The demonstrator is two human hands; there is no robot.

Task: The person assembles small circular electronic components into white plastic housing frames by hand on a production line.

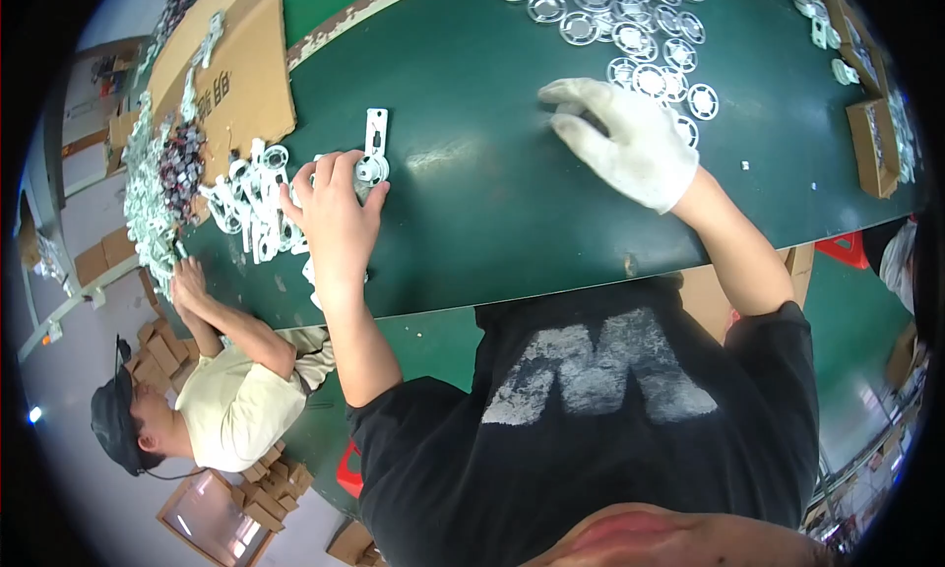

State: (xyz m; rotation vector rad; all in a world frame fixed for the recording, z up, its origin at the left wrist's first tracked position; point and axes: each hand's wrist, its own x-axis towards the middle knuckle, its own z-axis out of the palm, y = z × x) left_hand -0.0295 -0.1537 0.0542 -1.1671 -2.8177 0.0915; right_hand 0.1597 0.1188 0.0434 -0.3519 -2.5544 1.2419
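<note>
My bare left hand [335, 208] is at the left side of the green table, its thumb and forefinger around the round end of a white plastic part [376, 134]. A flat arm with a small dark piece in it points away from me. Some of the grip is hidden by the fingers. Beside that hand lies a heap of similar white parts [258, 208]. My right hand [630, 144], in a white glove, hovers over the table with thumb and fingers apart and nothing between them. Just beyond it, clear and silvery ring-shaped discs [635, 43] lie in a loose cluster.
A flattened cardboard sheet [261, 65] lies at the far left, near piles of small dark pieces [182, 163] and pale parts [148, 213]. At left, a co-worker in a cap [118, 409] handles parts. Small cardboard boxes [871, 149] stand at the right edge.
</note>
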